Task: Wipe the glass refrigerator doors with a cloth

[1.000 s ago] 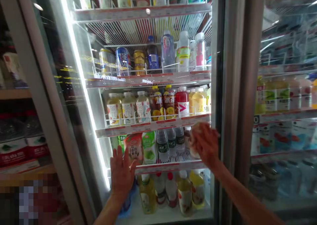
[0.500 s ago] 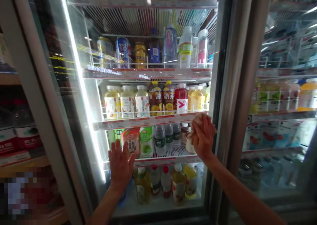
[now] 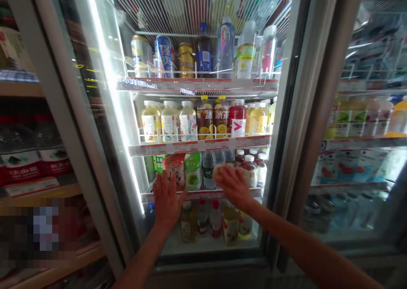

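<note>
In the head view, the glass door [image 3: 170, 244] of a lit drinks cooler fills the middle. My left hand [image 3: 167, 202] lies against the glass at the lower left, palm forward and fingers outstretched, holding nothing. My right hand [image 3: 235, 187] presses a pale, crumpled cloth [image 3: 218, 173] to the pane. Most of the cloth is hidden under the fingers. Behind the glass near my left hand are a red drink carton [image 3: 174, 166] and a green drink carton [image 3: 192, 170]. Water bottles [image 3: 208, 166] stand behind the cloth, partly covered by my right hand.
Metal door framing [image 3: 313, 111] runs up the right side, with another cooler door [image 3: 352, 162] beyond it. A wooden shelf [image 3: 23, 89] with packed goods stands at the left. Inside the cooler, cans [image 3: 163, 56] and iced tea bottles [image 3: 205, 117] fill upper shelves.
My right hand has swept left and slightly down across the glass with the cloth, uncovering several brown bottles at the right. My left hand remains flat on the door. The view has shifted slightly.
</note>
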The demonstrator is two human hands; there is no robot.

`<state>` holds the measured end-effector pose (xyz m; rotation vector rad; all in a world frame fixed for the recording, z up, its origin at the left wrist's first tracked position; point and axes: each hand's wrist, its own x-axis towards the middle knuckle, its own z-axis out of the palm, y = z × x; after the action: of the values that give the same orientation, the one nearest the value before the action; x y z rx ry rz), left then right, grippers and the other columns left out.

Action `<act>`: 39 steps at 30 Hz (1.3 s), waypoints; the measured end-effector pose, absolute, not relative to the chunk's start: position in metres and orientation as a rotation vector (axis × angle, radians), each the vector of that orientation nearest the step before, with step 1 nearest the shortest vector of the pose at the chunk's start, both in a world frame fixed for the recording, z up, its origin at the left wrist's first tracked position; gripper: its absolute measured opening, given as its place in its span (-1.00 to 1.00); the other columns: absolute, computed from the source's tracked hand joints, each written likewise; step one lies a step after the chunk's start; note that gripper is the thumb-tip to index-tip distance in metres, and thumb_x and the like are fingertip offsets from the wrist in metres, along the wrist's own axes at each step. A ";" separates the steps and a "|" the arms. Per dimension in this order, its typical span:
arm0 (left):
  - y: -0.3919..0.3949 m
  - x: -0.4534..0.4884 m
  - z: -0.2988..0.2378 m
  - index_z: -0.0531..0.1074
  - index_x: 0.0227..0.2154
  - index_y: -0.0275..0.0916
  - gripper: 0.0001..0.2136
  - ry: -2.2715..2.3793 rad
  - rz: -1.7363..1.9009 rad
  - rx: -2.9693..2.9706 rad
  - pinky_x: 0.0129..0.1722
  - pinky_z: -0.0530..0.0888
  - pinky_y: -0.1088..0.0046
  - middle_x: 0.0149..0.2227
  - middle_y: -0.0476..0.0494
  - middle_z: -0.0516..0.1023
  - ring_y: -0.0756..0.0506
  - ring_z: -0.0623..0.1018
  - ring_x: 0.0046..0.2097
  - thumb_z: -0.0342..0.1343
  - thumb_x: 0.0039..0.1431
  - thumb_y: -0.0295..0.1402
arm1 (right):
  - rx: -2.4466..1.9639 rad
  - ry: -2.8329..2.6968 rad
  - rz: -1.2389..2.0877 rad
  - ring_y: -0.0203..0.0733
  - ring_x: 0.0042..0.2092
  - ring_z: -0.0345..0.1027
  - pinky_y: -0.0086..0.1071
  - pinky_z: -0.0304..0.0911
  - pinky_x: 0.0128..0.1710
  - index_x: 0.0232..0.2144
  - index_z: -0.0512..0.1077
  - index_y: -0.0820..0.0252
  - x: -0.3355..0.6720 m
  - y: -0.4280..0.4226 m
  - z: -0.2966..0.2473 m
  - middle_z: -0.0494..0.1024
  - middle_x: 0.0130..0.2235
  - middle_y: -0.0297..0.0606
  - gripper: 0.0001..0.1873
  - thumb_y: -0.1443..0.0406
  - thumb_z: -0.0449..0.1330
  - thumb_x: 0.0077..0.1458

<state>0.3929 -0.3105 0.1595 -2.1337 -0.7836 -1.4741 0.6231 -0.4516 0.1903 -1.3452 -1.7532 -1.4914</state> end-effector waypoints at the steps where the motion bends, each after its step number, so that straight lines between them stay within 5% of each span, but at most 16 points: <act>1: -0.310 0.392 0.158 -0.25 0.27 -0.21 -0.31 -0.788 -1.462 -2.133 0.22 0.03 -0.02 0.32 -0.31 -0.21 -0.29 -0.16 0.32 -0.04 0.19 -0.16 | -1.322 -1.902 -1.488 -0.21 0.32 -0.22 -0.13 -0.11 0.25 0.14 0.20 -0.05 0.618 -0.451 0.177 0.05 0.28 -0.36 -0.46 0.43 0.02 0.13; 9: -0.309 0.390 0.155 -0.23 0.27 -0.21 -0.31 -0.792 -1.429 -2.126 0.22 0.05 -0.01 0.32 -0.32 -0.19 -0.29 -0.15 0.32 -0.02 0.18 -0.17 | -1.425 -1.541 -1.394 -0.10 0.33 -0.30 -0.05 -0.25 0.26 0.13 0.22 0.07 0.606 -0.437 0.217 0.11 0.26 -0.21 -0.50 0.39 0.02 0.13; 15: -0.305 0.384 0.153 -0.20 0.26 -0.19 -0.33 -0.754 -1.397 -2.137 0.22 0.08 0.02 0.32 -0.31 -0.17 -0.27 -0.12 0.32 -0.02 0.18 -0.17 | -1.276 -2.113 -1.399 -0.29 0.31 -0.21 -0.21 -0.22 0.27 0.11 0.24 0.00 0.587 -0.430 0.198 0.20 0.22 -0.38 -0.54 0.38 -0.01 0.17; 21: -0.302 0.368 0.151 -0.05 0.24 -0.18 -0.42 -0.704 -1.332 -2.197 0.24 0.04 0.04 0.30 -0.27 -0.06 -0.23 -0.10 0.32 -0.03 0.20 -0.22 | -1.399 -1.694 -1.391 -0.14 0.34 -0.43 -0.09 -0.38 0.28 0.16 0.18 0.10 0.570 -0.411 0.230 0.06 0.28 -0.26 -0.49 0.39 -0.01 0.14; 26: -0.292 0.343 0.144 -0.02 0.23 -0.18 -0.44 -0.817 -1.290 -2.184 0.23 0.03 0.03 0.30 -0.28 -0.04 -0.22 -0.09 0.32 -0.06 0.21 -0.19 | -1.174 -2.172 -1.419 -0.20 0.34 -0.39 -0.19 -0.24 0.27 0.15 0.19 0.15 0.550 -0.404 0.197 0.00 0.30 -0.37 -0.54 0.34 -0.04 0.19; 32: -0.283 0.327 0.143 -0.01 0.23 -0.19 -0.45 -0.865 -1.315 -2.168 0.22 0.04 0.00 0.28 -0.30 0.00 -0.23 -0.07 0.31 -0.09 0.21 -0.19 | -1.361 -1.891 -1.349 -0.10 0.32 -0.29 -0.04 -0.22 0.25 0.21 0.09 0.15 0.531 -0.386 0.221 0.04 0.29 -0.24 -0.44 0.40 -0.04 0.15; 39: -0.270 0.296 0.139 0.02 0.22 -0.30 -0.44 -1.002 -1.252 -2.165 0.18 0.11 -0.01 0.27 -0.39 0.01 -0.27 -0.01 0.30 -0.13 0.22 -0.15 | -1.178 -2.253 -1.270 -0.17 0.31 -0.19 -0.17 -0.08 0.23 0.19 0.12 0.19 0.502 -0.366 0.205 0.06 0.28 -0.26 -0.48 0.39 -0.04 0.17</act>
<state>0.2962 -0.2698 0.1392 -2.1652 -1.0017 -1.2518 0.5019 -0.3657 0.2051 -1.1780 -2.2529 -1.2698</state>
